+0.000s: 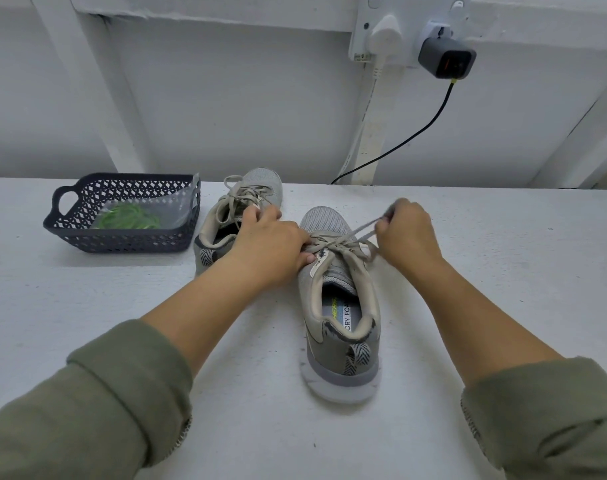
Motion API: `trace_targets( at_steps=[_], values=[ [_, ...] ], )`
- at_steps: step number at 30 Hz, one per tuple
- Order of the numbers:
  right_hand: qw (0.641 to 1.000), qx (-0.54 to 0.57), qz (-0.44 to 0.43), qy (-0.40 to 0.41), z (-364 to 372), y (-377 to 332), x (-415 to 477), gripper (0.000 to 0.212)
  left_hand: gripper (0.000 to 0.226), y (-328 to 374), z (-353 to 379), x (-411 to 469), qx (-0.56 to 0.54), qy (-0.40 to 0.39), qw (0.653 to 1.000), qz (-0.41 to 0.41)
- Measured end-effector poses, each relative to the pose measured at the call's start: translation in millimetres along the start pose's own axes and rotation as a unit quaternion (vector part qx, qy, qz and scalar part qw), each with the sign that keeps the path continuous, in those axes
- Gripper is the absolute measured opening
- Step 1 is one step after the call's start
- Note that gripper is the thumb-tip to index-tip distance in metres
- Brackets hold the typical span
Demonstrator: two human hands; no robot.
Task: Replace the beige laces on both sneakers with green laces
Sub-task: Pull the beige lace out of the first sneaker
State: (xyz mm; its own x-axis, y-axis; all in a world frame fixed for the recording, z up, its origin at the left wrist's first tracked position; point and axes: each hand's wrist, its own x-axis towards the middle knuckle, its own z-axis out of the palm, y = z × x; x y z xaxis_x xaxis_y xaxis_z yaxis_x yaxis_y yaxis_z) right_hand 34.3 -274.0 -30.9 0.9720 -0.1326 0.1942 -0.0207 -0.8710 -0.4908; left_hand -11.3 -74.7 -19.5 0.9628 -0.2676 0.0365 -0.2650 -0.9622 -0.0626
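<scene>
Two grey sneakers with beige laces stand on the white table. The near sneaker (340, 306) is in the middle with its heel toward me. The far sneaker (241, 206) sits behind it to the left. My left hand (271, 240) grips the near sneaker at the left side of its lacing, thumb pressed against the upper. My right hand (404, 230) pinches a beige lace (361, 232) and holds it taut up and to the right of the eyelets. Green laces (129, 216) lie in a clear bag inside the dark basket (87, 242).
The dark perforated basket sits at the back left of the table. On the white wall behind, a socket holds a white plug (385, 32) and a grey charger (446, 58). A black cable (399, 143) runs from the charger down behind the table's far edge.
</scene>
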Motion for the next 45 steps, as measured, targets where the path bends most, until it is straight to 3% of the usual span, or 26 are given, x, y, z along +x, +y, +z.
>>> trace_targets(
  at_steps=[2, 4, 6, 8, 11, 15, 18, 21, 23, 24, 26, 28, 30, 35, 39, 42, 45],
  values=[
    [0.992, -0.108, 0.052, -0.049, -2, 2, -5, 0.024, 0.040, 0, 0, -1, 0.004, 0.001, 1.000, 0.000],
    [0.982, -0.178, 0.003, -0.061, -4, -3, -10, 0.041, 0.040, 0, 0, -1, 0.007, 0.002, 1.000, 0.001],
    [0.980, -0.140, -0.128, -0.062, -6, -10, -12, 0.042, 0.040, 0, 0, -1, 0.003, 0.002, 1.000, 0.001],
    [0.964, -0.085, -0.225, -0.110, -8, -15, -11, 0.030, 0.039, 0, 1, -1, 0.002, 0.006, 1.000, 0.001],
    [0.951, -0.082, -0.254, -0.156, -6, -15, -8, 0.018, 0.040, 0, 1, -1, 0.010, 0.010, 1.000, 0.002],
    [0.945, -0.094, -0.288, -0.120, -2, -15, -8, 0.016, 0.041, -1, 2, -2, 0.009, 0.010, 1.000, 0.000],
    [0.955, -0.164, -0.237, -0.063, -4, -13, -4, 0.020, 0.040, -1, 2, -1, 0.005, 0.009, 1.000, 0.000],
    [0.953, -0.291, -0.056, -0.055, -11, -3, -2, 0.025, 0.041, 0, 2, -1, -0.001, 0.007, 1.000, -0.002],
    [0.945, -0.317, 0.011, -0.080, -15, 0, -5, 0.032, 0.041, -1, 2, -1, -0.003, 0.007, 1.000, -0.001],
    [0.947, -0.310, -0.006, -0.080, -15, -1, -5, 0.037, 0.041, -1, 2, -1, -0.003, 0.007, 1.000, -0.001],
    [0.962, -0.224, -0.129, -0.085, -12, -5, -5, 0.045, 0.041, -1, 3, 0, -0.003, 0.007, 1.000, -0.002],
    [0.960, -0.087, -0.231, -0.130, -12, -13, -7, 0.036, 0.041, -1, 3, 0, -0.003, 0.008, 1.000, -0.003],
    [0.951, -0.065, -0.264, -0.150, -8, -18, -8, 0.021, 0.041, 0, 4, 0, 0.000, 0.008, 1.000, -0.004],
    [0.946, -0.130, -0.259, -0.142, 2, -19, -7, 0.020, 0.041, -1, 5, -1, -0.004, 0.012, 1.000, -0.005],
    [0.952, -0.283, -0.105, -0.059, -6, -3, -1, 0.027, 0.041, 1, 4, -2, 0.000, 0.017, 1.000, -0.006],
    [0.948, -0.311, -0.013, -0.070, -9, 2, -6, 0.035, 0.041, 1, 4, -2, -0.002, 0.017, 1.000, -0.006],
    [0.964, -0.202, -0.154, -0.085, -4, -4, -8, 0.037, 0.041, 1, 4, -2, 0.000, 0.013, 1.000, -0.009]
  ],
)
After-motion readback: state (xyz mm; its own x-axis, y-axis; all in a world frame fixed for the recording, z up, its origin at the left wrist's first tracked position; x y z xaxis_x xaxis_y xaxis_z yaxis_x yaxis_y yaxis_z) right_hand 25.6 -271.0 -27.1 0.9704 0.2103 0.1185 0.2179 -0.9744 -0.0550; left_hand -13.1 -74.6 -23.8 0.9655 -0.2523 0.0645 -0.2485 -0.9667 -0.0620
